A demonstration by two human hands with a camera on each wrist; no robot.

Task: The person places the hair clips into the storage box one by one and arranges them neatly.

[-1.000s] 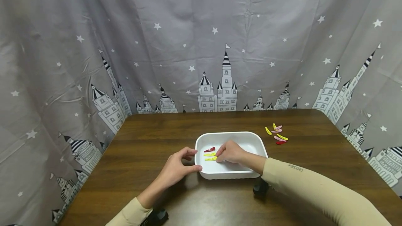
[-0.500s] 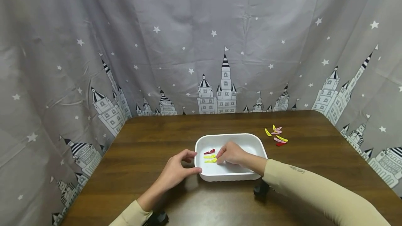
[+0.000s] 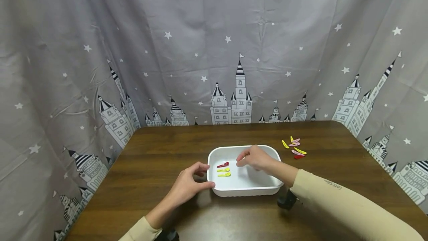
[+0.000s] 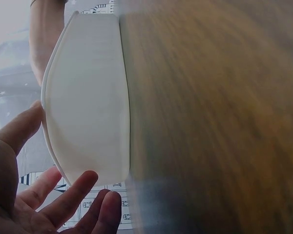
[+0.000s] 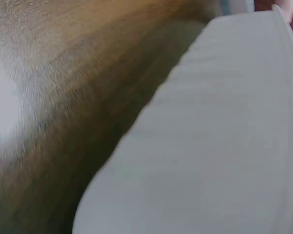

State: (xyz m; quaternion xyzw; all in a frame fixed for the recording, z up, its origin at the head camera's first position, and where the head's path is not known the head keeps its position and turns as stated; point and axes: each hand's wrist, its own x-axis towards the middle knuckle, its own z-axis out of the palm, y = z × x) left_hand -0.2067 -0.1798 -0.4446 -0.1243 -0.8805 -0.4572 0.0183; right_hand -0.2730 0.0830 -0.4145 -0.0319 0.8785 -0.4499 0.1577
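Observation:
A white plastic tray (image 3: pixel 240 192) stands on the table with three snap hair clips lying in a column near its left end. The top one is a red hair clip (image 3: pixel 223 165); below it come a yellow hair clip (image 3: pixel 223 170) and another yellow hair clip (image 3: pixel 224 174). My left hand (image 3: pixel 190 183) grips the tray's left end, thumb at the near corner of the rim and fingers round the far side, as the left wrist view also shows. Over the tray, my right hand (image 3: pixel 255 158) hovers right of the clips, fingers loosely bent, no clip visible in them.
On the brown wooden table (image 3: pixel 160 148), right of the tray's far corner, lies a loose group of yellow, pink and red clips, among them a yellow clip (image 3: pixel 285 144) and a red clip (image 3: pixel 299 157). A grey castle-print curtain (image 3: pixel 187 47) hangs behind the table.
My right hand has let go of the lower yellow hair clip and moved right and away from it. The clip stays in the tray. My left hand keeps its place on the tray.

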